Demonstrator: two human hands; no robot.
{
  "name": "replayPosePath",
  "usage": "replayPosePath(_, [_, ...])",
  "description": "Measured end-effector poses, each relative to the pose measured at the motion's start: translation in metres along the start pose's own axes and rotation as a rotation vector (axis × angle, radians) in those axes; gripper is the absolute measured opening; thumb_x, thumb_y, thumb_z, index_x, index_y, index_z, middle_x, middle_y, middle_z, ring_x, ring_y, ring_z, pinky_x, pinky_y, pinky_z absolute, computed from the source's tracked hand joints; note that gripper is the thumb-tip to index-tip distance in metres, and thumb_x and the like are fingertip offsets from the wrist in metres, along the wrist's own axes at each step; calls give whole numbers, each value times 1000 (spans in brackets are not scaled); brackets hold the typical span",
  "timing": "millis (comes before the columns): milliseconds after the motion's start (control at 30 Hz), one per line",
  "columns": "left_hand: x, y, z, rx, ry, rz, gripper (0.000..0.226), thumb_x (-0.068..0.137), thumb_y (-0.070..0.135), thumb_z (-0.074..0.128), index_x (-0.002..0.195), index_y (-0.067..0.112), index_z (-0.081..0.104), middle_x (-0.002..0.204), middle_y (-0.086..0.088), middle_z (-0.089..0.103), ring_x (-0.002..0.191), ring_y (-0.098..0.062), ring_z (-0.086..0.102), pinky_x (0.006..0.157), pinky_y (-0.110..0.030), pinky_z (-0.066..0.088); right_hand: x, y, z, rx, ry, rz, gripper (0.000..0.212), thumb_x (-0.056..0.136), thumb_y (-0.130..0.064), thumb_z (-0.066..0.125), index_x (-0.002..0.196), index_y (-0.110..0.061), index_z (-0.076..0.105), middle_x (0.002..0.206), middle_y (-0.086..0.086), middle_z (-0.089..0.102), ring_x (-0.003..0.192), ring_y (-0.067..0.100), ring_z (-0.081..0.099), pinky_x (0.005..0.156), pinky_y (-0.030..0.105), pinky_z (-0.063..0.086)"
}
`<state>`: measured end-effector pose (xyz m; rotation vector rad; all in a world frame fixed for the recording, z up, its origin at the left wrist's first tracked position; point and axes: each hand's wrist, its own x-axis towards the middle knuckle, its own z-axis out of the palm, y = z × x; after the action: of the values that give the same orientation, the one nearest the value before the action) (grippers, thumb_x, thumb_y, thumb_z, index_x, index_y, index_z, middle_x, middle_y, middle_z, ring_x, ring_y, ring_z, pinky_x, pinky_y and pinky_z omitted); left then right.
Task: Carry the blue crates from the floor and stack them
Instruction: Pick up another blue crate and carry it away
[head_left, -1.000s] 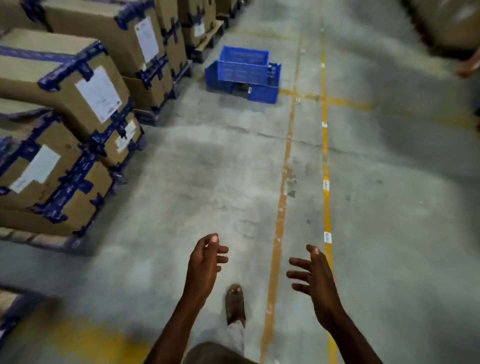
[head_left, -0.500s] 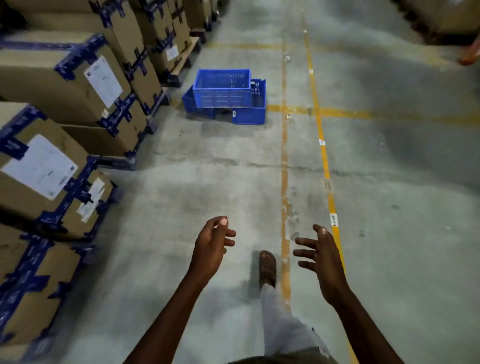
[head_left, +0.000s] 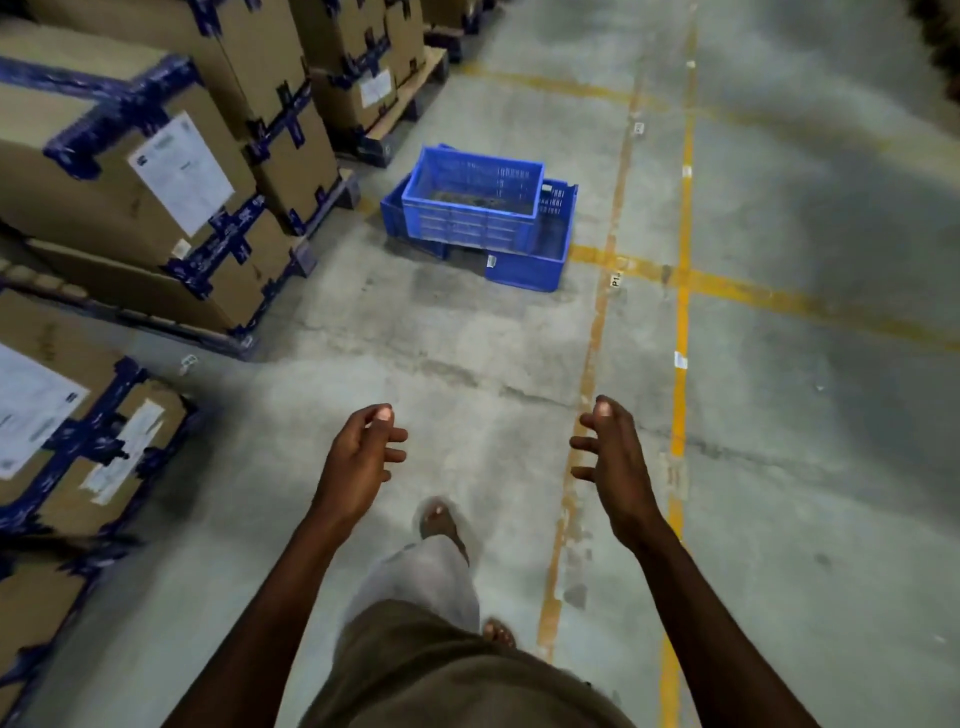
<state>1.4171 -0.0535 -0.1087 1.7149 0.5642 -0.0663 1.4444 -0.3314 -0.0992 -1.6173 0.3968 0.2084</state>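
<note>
The blue crates (head_left: 480, 218) sit on the concrete floor (head_left: 415, 364) ahead, well apart from both hands, just right of the pallets of taped cardboard boxes (head_left: 156, 171). One crate rests crookedly on top of a lower one that juts out to the right. The step in hand looks like the approach on foot. To do it well, close in squarely on the long side, stop with feet near the pile, and take the upper crate by its two short-end rims so it lifts level instead of dragging the lower one. The left hand (head_left: 358, 462) and right hand (head_left: 615, 473) are held forward, palms facing each other, empty, fingers (head_left: 389, 452) apart and loosely curled.
</note>
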Motion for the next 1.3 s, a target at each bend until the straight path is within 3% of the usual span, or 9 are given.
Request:
replayPosePath(100, [76,13,15,-16,21,-20,29,103,44,43,123,28,57,106,1,71,91,-21,70,79,-39,56,85,-21,19,-44,-12,1,62,80,-76,41,131,-41,45,130,-8,57,110,13,63,83,40,54])
replayPosePath(200, [164,31,27,-26,27,-50,31,103,44,43,125,27,56,107,3,70,93,-21,70,81,-39,56,172,-38,44,-62,-25,27,59,81,-79,44,126,-41,47,129,-6,57,110,17,63,79,38,54])
replayPosePath(300, [243,63,36,-7,-8,-78,29,102,46,43,123,31,55,108,4,69,94,-20,69,81,-38,56,244,-65,66,-65,-7,84,86,64,-96,46,129,-41,47,127,-9,58,109,15,64,79,39,55])
replayPosePath(433, [348,127,49,40,-68,-69,24,102,47,45,118,33,56,107,4,70,93,-21,69,83,-42,55,337,-108,88,-44,49,123,39,100,-58,42,132,-37,44,134,-1,56,109,18,64,89,47,55])
replayPosePath(567, [460,190,69,32,-84,-56,38,88,58,49,112,31,60,101,0,71,84,-21,69,74,-38,52,436,-146,108,0,104,124,15,104,-50,41,115,-46,50,126,-4,60,107,21,65,89,49,54])
replayPosePath(800, [666,237,116,94,-114,-63,52,79,69,49,111,29,60,98,0,72,75,-11,68,68,-33,49,626,-168,143,16,139,193,27,104,-49,41,127,-37,48,125,-3,61,105,23,67,84,46,54])
replayPosePath(933, [779,263,146,94,-86,-89,26,104,36,48,116,15,59,99,-9,67,79,-22,64,57,-15,47,749,-189,161,-5,136,240,25,105,-47,42,123,-32,51,125,6,62,97,25,66,76,40,51])
replayPosePath(1167, [962,341,182,71,-74,-150,17,104,36,45,100,26,58,95,-7,66,74,-17,61,52,-18,45,962,-263,224,-50,75,299,18,104,-48,45,100,-33,53,108,5,63,78,20,64,66,34,49])
replayPosePath(1300, [1061,315,193,54,-51,-320,24,104,41,43,94,23,55,88,-5,67,61,-11,63,54,-25,46,1059,-250,255,-50,106,390,26,103,-49,47,101,-23,52,90,2,58,69,19,56,56,28,41])
